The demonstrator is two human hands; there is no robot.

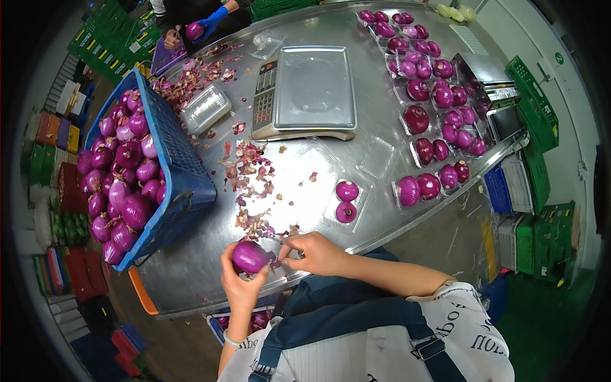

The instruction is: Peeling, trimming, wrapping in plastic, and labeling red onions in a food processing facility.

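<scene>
My left hand (239, 280) grips a peeled-looking red onion (250, 256) above the near edge of the metal table, thumb and fingers around its sides. Close to the onion's right end, my right hand (315, 253) is closed in a pinch; what its fingers hold is too small and blurred to name. Loose dark skin hangs between the hand and the onion. Dry onion skins (251, 169) lie scattered just beyond my hands. To the right, a clear plastic tray (361, 207) holds two red onions (347, 191).
A blue crate (184, 191) heaped with red onions stands on the left. A weighing scale (315, 89) sits mid-table, with an empty clear tray (207, 109) beside it. Several packed trays of onions (417, 119) line the right side. Across the table, another person's blue-gloved hand (213, 22) holds an onion.
</scene>
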